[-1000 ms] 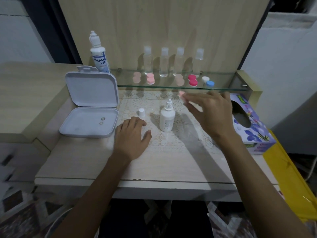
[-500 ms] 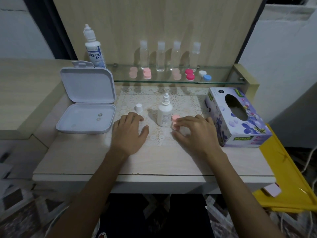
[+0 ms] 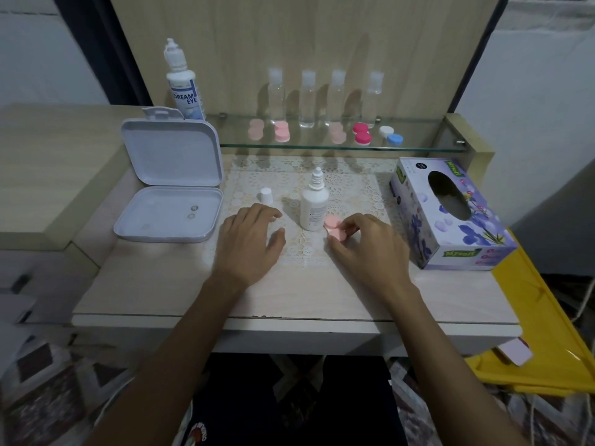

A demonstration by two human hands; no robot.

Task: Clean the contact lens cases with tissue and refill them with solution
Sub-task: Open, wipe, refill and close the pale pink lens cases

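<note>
The pink contact lens case (image 3: 335, 229) lies on the lace mat near the middle of the tabletop (image 3: 167, 284), just right of the uncapped white solution bottle (image 3: 314, 206). The right hand (image 3: 367, 249) pinches it, its grip closing on the case's near-right side. The left hand (image 3: 249, 241) rests flat with released fingers, left of the bottle, near the small white cap (image 3: 266, 195).

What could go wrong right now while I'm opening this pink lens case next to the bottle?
The uncapped solution bottle stands touching the pink lens case your right hand holds; a twist might tip it and spill. Its small white cap sits loose near your left hand, easily knocked away.
</note>
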